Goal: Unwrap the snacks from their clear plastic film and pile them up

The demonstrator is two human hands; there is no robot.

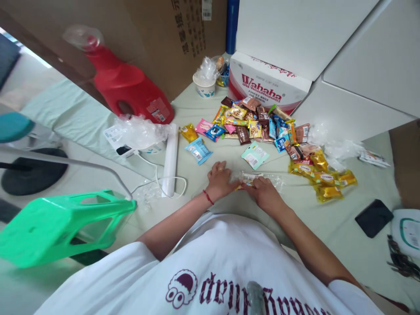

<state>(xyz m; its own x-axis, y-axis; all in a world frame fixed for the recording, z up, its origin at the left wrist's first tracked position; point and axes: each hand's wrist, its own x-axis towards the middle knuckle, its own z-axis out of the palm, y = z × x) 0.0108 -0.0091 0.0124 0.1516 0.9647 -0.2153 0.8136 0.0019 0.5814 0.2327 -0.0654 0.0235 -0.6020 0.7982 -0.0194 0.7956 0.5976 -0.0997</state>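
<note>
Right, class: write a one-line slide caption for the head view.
Left hand and right hand at a small packet on the green cloth, below piled snacks and a Wahaha box.

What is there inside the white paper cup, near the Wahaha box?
Crumpled clear plastic sticks up out of the paper cup; anything deeper is hidden by it and the cup's wall.

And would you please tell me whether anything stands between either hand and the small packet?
No obstacle shows: the left hand and right hand are both at the small packet. Clear plastic shows beside the right hand; whether any comes between, I cannot tell.
</note>
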